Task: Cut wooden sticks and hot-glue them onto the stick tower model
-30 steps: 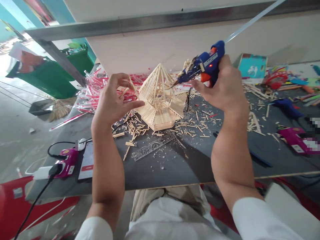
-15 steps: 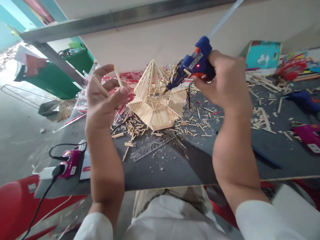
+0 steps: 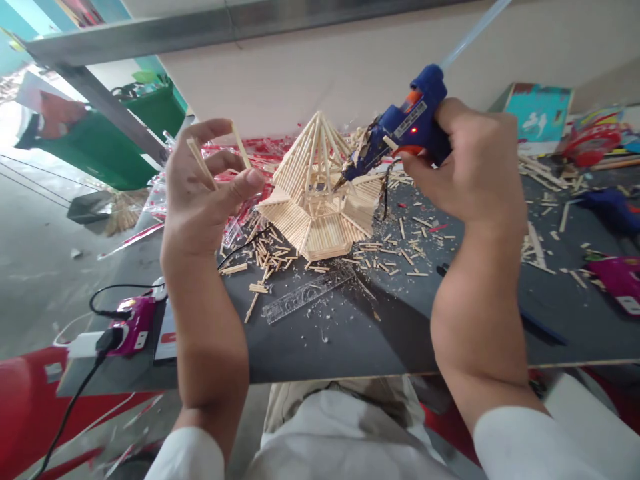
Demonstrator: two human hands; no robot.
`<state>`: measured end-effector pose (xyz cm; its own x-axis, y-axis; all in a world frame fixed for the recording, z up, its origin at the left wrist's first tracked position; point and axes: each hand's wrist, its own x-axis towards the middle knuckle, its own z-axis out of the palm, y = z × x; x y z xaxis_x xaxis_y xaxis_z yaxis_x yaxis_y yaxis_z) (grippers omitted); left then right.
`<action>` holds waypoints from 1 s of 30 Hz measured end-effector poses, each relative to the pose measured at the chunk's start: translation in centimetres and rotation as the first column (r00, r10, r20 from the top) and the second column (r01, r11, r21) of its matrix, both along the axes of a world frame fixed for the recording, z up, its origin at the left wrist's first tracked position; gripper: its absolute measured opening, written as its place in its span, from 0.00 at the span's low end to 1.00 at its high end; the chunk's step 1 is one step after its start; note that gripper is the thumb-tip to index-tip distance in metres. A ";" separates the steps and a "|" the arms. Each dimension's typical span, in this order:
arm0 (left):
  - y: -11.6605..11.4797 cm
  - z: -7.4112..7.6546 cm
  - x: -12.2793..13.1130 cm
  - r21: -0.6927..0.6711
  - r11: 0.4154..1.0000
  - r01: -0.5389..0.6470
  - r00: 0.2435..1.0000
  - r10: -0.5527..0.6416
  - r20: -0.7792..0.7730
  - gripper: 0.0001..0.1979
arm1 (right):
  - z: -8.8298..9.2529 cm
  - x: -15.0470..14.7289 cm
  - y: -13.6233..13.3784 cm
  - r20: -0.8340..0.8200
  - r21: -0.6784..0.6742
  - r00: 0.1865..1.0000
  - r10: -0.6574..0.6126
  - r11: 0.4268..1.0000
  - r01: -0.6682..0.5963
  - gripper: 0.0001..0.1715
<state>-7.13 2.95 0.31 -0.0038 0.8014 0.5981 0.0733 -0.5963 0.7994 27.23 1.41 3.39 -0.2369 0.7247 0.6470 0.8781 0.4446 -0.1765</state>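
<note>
- Pink charger (image 3: pixel 131 325): sits at the board's near left, with a black cable running from it.
- Left hand (image 3: pixel 207 200): half closed, with two sticks (image 3: pixel 201 162) pinched between fingers and thumb, one slanting across the palm side, the other upright. It is just left of the model and seems not to touch it.
- Stick model (image 3: pixel 320 163): stands between the hands, a peaked roof over a flared, many-sided base, with loose scraps (image 3: pixel 267 257) and a clear ruler (image 3: pixel 307 298) in front.
- Glue gun (image 3: pixel 407 123): above and right of the model, its nozzle (image 3: pixel 341 182) at the roof's lower part. Whether the tip touches, I cannot tell.
- Right hand (image 3: pixel 475 160): closed firmly round the gun's grip.
- Handling: a steady wrist and a tip kept close to the joint favour a small, exact bead.
</note>
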 end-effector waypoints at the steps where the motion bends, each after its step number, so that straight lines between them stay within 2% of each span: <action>1: 0.0 0.1 -0.1 -0.001 1.000 0.004 1.000 -0.004 -0.005 0.41 | 0.0 0.0 -0.1 0.004 0.002 1.000 -0.012 1.000 0.012 0.17; 5: -0.3 0.2 -0.3 -0.002 1.000 0.002 0.999 -0.003 -0.041 0.40 | 0.3 -0.1 -0.5 0.025 -0.004 0.999 -0.032 0.999 0.032 0.11; 14: -0.9 0.6 -0.6 -0.032 0.999 -0.018 1.000 0.017 -0.014 0.41 | 0.2 -0.2 -0.4 0.052 0.001 0.998 -0.042 0.999 0.042 0.09; 20: -1.3 0.9 0.0 -0.043 0.999 -0.004 1.000 0.004 0.006 0.40 | 0.3 -0.2 -0.4 0.034 -0.021 0.998 -0.052 0.998 0.053 0.11; 24: -1.4 0.9 0.1 -0.058 0.998 -0.004 0.999 0.002 -0.040 0.38 | 0.3 -0.2 -0.3 0.019 -0.033 0.999 -0.037 0.999 0.037 0.13; 30: -1.5 1.1 0.5 -0.040 0.999 -0.010 0.996 0.006 -0.093 0.34 | -0.1 -0.1 0.0 0.007 -0.039 1.000 -0.025 0.999 0.025 0.12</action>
